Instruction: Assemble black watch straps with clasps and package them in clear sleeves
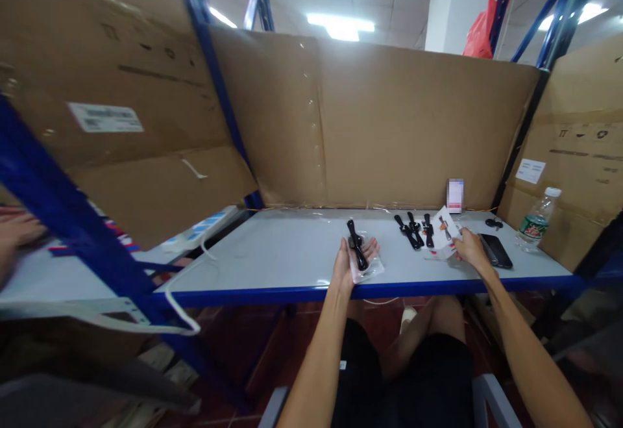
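My left hand point(344, 265), palm up with its fingers stretched out, holds a black hourglass-shaped gadget point(357, 245) and a clear plastic bag point(370, 271) above the front of the table. The gadget lies over the bag and palm, narrow in the middle. At the right, my right hand point(470, 247) is closed on the edge of a white printed card point(444, 228) with a picture of a black gadget on it. Left of the card, several similar black gadgets point(409, 230) lie on the tabletop. Part of the card's lower edge is unclear.
On the grey table point(282, 246) stand an upright phone point(455, 195) and a plastic bottle point(535, 220). A dark phone point(496, 251) and a small black object point(494, 223) lie nearby. Cardboard point(409, 129) walls the back. Another person's hand point(22, 226) shows at far left.
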The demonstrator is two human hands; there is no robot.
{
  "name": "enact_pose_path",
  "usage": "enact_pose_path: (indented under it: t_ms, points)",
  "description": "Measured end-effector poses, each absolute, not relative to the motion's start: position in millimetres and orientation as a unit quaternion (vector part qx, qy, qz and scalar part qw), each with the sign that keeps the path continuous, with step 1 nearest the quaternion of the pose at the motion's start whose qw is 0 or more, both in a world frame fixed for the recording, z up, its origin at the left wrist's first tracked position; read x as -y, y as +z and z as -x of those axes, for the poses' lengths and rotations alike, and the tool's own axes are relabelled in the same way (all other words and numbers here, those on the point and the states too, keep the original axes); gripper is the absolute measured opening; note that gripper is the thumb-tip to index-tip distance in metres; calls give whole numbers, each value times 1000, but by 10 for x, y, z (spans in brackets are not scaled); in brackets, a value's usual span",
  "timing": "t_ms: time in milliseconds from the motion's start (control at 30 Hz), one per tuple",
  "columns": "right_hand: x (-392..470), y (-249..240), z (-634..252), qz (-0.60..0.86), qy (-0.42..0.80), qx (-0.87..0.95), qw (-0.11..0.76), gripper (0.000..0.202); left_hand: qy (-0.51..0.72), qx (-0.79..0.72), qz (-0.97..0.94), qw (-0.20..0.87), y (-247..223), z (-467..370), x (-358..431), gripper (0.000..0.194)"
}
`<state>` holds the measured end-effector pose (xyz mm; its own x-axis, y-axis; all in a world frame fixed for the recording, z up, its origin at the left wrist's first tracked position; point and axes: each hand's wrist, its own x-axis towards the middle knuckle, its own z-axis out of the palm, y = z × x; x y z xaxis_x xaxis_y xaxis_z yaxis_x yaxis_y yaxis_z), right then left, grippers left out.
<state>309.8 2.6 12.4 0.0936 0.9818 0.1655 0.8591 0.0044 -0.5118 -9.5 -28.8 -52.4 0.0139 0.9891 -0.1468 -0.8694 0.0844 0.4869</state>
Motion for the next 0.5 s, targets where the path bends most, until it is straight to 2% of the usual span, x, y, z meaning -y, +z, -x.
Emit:
enact_pose_path:
  t_ms: [67, 133, 267, 333, 400, 467, 500]
  points:
    - [137, 206, -3096, 700, 56, 651, 287, 28, 671, -234, -134, 691, -545, 92, 325, 55]
    - [388, 248, -3046, 684, 59, 636, 353, 27, 676, -243, -138, 682, -555, 96, 354, 58]
    - [1111, 106, -2848, 519, 389, 611, 454, 33, 679, -232, -126, 685, -563, 109, 376, 61]
    - [1540, -83, -2775, 475, 501, 570, 445, 42, 680, -219, -110, 692, -561, 108, 378, 61]
    - [1965, -293, -2776, 461, 599, 527, 388, 47, 682, -214, -96, 693, -545, 95, 393, 60]
    - [2325, -456, -2855, 452, 655, 498, 345, 46, 686, -215, -86, 689, -511, 74, 420, 60]
    - [2461, -505, -2909, 448, 665, 484, 349, 44, 689, -213, -84, 688, -490, 62, 436, 60]
